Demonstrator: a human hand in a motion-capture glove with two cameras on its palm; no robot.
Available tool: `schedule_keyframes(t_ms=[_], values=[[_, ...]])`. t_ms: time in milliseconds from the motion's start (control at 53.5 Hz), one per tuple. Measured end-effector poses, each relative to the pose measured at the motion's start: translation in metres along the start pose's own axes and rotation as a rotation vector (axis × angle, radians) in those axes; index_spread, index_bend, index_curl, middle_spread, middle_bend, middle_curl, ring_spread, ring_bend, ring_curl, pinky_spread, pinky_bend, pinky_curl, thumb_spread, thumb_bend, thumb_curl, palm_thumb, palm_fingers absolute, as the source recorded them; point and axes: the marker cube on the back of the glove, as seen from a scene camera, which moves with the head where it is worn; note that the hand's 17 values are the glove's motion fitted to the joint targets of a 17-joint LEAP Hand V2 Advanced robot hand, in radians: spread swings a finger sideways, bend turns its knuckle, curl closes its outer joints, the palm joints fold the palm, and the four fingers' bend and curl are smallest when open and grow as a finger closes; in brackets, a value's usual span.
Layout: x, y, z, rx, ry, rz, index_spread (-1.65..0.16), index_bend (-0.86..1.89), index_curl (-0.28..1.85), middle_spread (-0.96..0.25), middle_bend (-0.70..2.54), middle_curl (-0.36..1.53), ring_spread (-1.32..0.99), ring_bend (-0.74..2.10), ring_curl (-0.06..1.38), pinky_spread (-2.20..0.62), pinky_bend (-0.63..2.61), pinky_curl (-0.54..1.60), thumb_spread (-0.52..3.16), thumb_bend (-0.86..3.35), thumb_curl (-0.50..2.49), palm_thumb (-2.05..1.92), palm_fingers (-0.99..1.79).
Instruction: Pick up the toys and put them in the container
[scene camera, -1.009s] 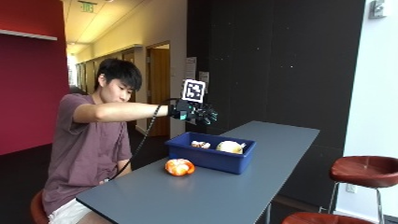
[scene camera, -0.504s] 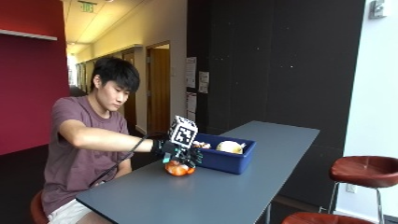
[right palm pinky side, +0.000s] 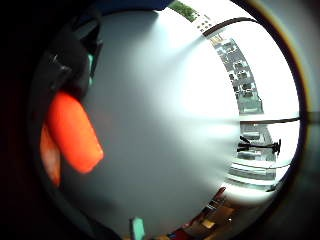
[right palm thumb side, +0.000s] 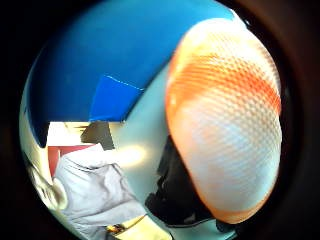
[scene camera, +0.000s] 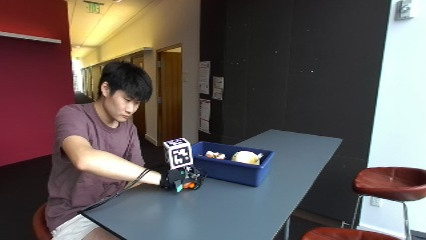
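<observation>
My gloved right hand (scene camera: 178, 178) rests low on the grey table (scene camera: 266, 200), just in front of the blue container (scene camera: 234, 170). Its fingers curl round an orange toy (scene camera: 190, 185), of which only a sliver shows under the glove. In the thumb side palm view the orange and white toy (right palm thumb side: 225, 120) with a netted surface looms close to the palm, with the blue container (right palm thumb side: 95, 65) behind it. The little finger side palm view shows an orange part (right palm pinky side: 75, 132) over the table top (right palm pinky side: 165, 125). Two toys lie in the container: a cream round one (scene camera: 246, 157) and a smaller one (scene camera: 214, 155).
The person sits at the table's near end, the bare hand out of sight. Two red stools (scene camera: 393, 182) stand to the right of the table. A dark wall runs behind the table's far side.
The hand came down from above the container to the orange toy on the table beside it, and now sits lower with its fingers round the toy.
</observation>
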Motion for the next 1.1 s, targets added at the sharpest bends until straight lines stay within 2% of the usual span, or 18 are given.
schedule_keyframes(t_ms=[19, 56, 75, 93, 112, 131, 168, 224, 280, 392, 467, 617, 766, 841, 916, 990, 1028, 1102], values=[[-0.007, 0.001, -0.002, 0.032, -0.046, -0.041, -0.16, 0.19, 0.14, -0.13, 0.54, 0.4, -0.23, 0.8, 0.43, -0.09, 0.71, 0.29, 1.26, 0.0, 0.31, 0.0, 0.72], [-0.002, -0.001, -0.003, 0.075, 0.03, 0.003, -0.15, 0.2, 0.15, -0.14, 0.61, 0.43, -0.27, 0.9, 0.46, -0.14, 0.75, 0.3, 1.3, 0.01, 0.32, 0.02, 0.89], [0.005, -0.003, -0.003, 0.094, 0.107, 0.06, -0.16, 0.13, 0.14, -0.15, 0.55, 0.41, -0.27, 0.84, 0.44, -0.11, 0.67, 0.27, 1.28, -0.02, 0.31, -0.01, 0.55], [0.013, -0.005, -0.003, 0.113, 0.181, 0.118, -0.15, 0.24, 0.2, -0.16, 0.67, 0.48, -0.29, 1.0, 0.55, -0.17, 0.81, 0.37, 1.31, 0.03, 0.33, 0.06, 0.93], [0.019, -0.006, -0.004, 0.129, 0.239, 0.165, -0.16, 0.24, 0.17, -0.18, 0.69, 0.47, -0.31, 1.03, 0.54, -0.19, 0.84, 0.35, 1.32, 0.05, 0.34, 0.1, 1.08], [0.022, -0.007, -0.005, 0.139, 0.27, 0.191, -0.16, 0.24, 0.16, -0.18, 0.69, 0.47, -0.32, 1.04, 0.53, -0.21, 0.85, 0.34, 1.32, 0.05, 0.35, 0.11, 1.09], [0.018, -0.007, -0.008, 0.137, 0.232, 0.162, -0.16, 0.26, 0.19, -0.2, 0.74, 0.51, -0.33, 1.11, 0.57, -0.24, 0.91, 0.38, 1.32, 0.07, 0.37, 0.15, 1.16], [0.0, -0.003, -0.014, 0.11, 0.027, 0.036, -0.18, 0.38, 0.24, -0.22, 0.83, 0.56, -0.34, 1.2, 0.62, -0.29, 0.98, 0.44, 1.29, 0.07, 0.39, 0.17, 1.3], [-0.01, 0.0, -0.017, 0.066, -0.112, -0.021, -0.19, 0.49, 0.28, -0.23, 0.93, 0.62, -0.35, 1.25, 0.65, -0.32, 1.01, 0.47, 1.28, 0.06, 0.41, 0.19, 1.29], [0.006, 0.014, -0.022, -0.107, -0.15, 0.037, -0.2, 0.71, 0.38, -0.23, 1.09, 0.7, -0.34, 1.32, 0.69, -0.36, 1.04, 0.5, 1.23, 0.05, 0.44, 0.21, 1.29], [0.013, 0.023, -0.031, -0.143, -0.139, 0.077, -0.2, 0.83, 0.44, -0.23, 1.16, 0.74, -0.35, 1.36, 0.7, -0.38, 1.07, 0.53, 1.2, 0.04, 0.47, 0.23, 1.25], [0.042, 0.026, -0.07, -0.094, -0.158, 0.201, -0.2, 0.94, 0.54, -0.22, 1.24, 0.78, -0.34, 1.43, 0.71, -0.39, 1.12, 0.56, 1.14, 0.01, 0.51, 0.24, 1.17], [0.059, 0.023, -0.123, 0.003, -0.136, 0.195, -0.19, 0.98, 0.62, -0.2, 1.29, 0.81, -0.33, 1.48, 0.72, -0.4, 1.16, 0.59, 1.11, -0.01, 0.54, 0.25, 1.12], [0.074, 0.027, -0.146, 0.027, 0.048, 0.071, -0.19, 0.98, 0.65, -0.2, 1.3, 0.82, -0.33, 1.5, 0.72, -0.4, 1.17, 0.61, 1.11, -0.01, 0.55, 0.25, 1.11], [0.057, 0.02, -0.176, 0.052, -0.061, 0.105, -0.19, 0.98, 0.68, -0.19, 1.31, 0.82, -0.33, 1.51, 0.72, -0.4, 1.17, 0.61, 1.1, -0.01, 0.56, 0.25, 1.1], [0.057, 0.019, -0.199, 0.08, 0.005, -0.018, -0.19, 0.98, 0.71, -0.19, 1.32, 0.83, -0.32, 1.52, 0.71, -0.41, 1.19, 0.62, 1.09, -0.01, 0.57, 0.25, 1.09], [0.051, 0.014, -0.211, 0.096, -0.011, 0.003, -0.19, 0.97, 0.72, -0.19, 1.32, 0.83, -0.32, 1.53, 0.71, -0.4, 1.18, 0.62, 1.09, -0.01, 0.58, 0.25, 1.08], [0.039, -0.003, -0.24, 0.119, -0.087, 0.148, -0.18, 0.96, 0.75, -0.19, 1.32, 0.83, -0.32, 1.53, 0.71, -0.4, 1.18, 0.63, 1.09, -0.01, 0.58, 0.24, 1.08]])
